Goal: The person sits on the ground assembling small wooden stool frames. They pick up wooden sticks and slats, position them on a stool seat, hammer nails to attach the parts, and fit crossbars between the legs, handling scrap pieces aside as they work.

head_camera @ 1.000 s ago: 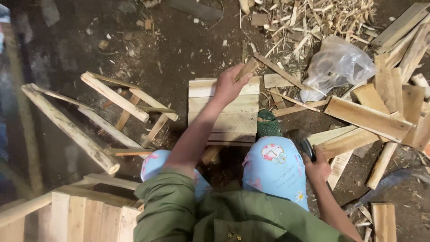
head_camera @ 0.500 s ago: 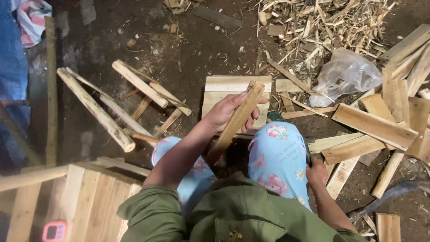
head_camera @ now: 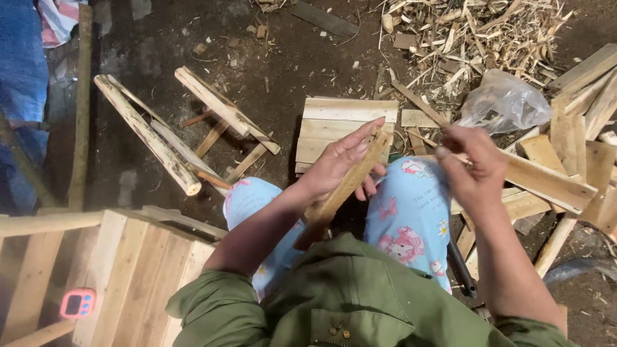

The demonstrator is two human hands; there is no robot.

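Left hand [head_camera: 344, 164] clamped around wood strip [head_camera: 350, 183], just before slatted panel [head_camera: 334, 125]. Right hand [head_camera: 475, 170] pinching thin stick [head_camera: 421, 106], right of panel.

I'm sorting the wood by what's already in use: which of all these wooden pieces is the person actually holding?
The narrow wooden slat in the left hand, angled across the lap. The planks, panel and stool frame all lie on the ground.

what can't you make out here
Head view only:
- Lower end of the wooden slat in the left hand: hidden behind the forearm and jacket.
- Right hand fingertips: motion-blurred, so any small thing pinched there is unclear.
- Clear plastic bag contents: too crumpled to tell.
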